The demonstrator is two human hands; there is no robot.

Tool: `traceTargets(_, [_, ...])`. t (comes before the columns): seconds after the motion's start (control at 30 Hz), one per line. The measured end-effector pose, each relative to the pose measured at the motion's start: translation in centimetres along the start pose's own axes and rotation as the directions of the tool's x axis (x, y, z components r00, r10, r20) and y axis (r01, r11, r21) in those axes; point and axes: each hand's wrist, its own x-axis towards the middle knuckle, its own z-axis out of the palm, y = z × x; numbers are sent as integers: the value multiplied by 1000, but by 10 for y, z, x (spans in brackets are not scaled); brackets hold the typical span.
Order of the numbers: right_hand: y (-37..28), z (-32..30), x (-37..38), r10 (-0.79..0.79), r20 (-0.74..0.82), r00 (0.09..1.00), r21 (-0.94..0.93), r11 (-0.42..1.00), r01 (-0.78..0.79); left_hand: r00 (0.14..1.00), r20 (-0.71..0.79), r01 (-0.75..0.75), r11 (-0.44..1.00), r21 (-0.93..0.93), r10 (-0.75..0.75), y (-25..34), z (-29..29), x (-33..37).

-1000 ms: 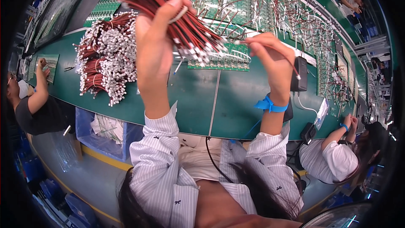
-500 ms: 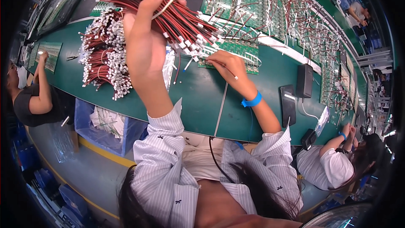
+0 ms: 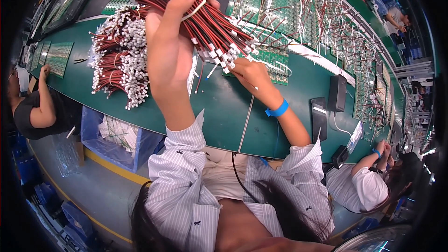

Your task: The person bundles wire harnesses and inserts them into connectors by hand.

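Observation:
My left hand is wrapped round a thick bundle of red and black wires with white connectors at both ends, raised over the bench. A pale band circles the bundle beside my thumb. Close to the connectors at its lower right end is my right hand, with a blue wristband. Its fingers are closed, and their tips are partly hidden by the connectors. A thin cable's small white end shows against this hand. Behind it lies a green circuit board panel with white cable ties.
More wire bundles are heaped left on the green bench. Wired boards spread across the back right. A phone and black power adapter lie right. A blue-lined bin stands below the left edge. Co-workers sit at both sides.
My left hand and the bundle have shifted slightly right and down. My right hand's fingers have moved up against the connectors, and the thin cable across that hand now shows mainly its end.

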Motion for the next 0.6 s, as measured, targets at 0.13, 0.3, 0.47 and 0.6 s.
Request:
traceTargets(0.13, [-1, -1, 2, -37, 24, 999, -40, 999, 38, 1000, 8, 16, 1000, 9, -16, -1, 3, -1])
traceTargets(0.3, [-5, 7, 0, 38, -61, 997, 9, 999, -38, 1000, -2, 27, 999, 22, -27, -1, 4, -2])
traceTargets(0.47, [-4, 20, -1, 124, -106, 987, 23, 992, -122, 1000, 4, 29, 999, 26, -29, -1, 4, -1])
traceTargets(0.6, [-4, 20, -1, 162, -127, 979, 48, 986, -157, 999, 24, 48, 999, 8, -48, -1, 2, -2])
